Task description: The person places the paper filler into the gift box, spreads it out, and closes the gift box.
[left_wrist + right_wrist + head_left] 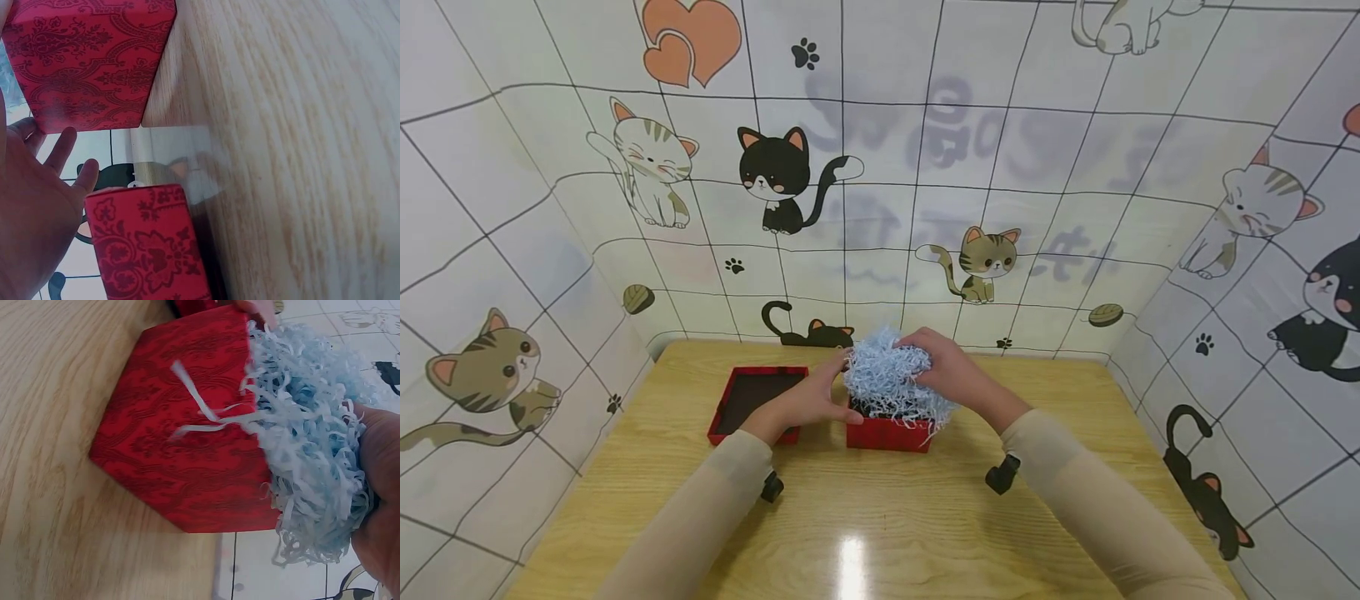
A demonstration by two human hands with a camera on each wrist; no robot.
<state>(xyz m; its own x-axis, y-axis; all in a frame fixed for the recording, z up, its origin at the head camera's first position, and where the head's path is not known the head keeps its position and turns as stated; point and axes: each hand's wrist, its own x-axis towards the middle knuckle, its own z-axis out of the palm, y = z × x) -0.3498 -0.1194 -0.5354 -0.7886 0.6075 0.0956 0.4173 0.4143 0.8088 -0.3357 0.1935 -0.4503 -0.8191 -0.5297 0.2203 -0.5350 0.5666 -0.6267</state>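
Note:
A red patterned box (pixel 888 435) stands on the table, its inside dark where it shows. Pale blue shredded paper (pixel 886 375) is heaped over its top, and loose strands hang down one outer wall in the right wrist view. My right hand (pixel 953 372) grips the shredded paper from the right, with the fingers sunk partly into it. At the box's left side, my left hand (pixel 808 398) holds the box, thumb at the near corner and fingers reaching toward the far side. Two of its fingers (pixel 62 150) are spread beside the box wall in the left wrist view.
Left of the box lies a shallow red lid (pixel 758 400) with a dark inside, partly behind the left hand. The wooden table (pixel 880 517) ends at the back against a wall covering (pixel 880 200) printed with cats and grid lines.

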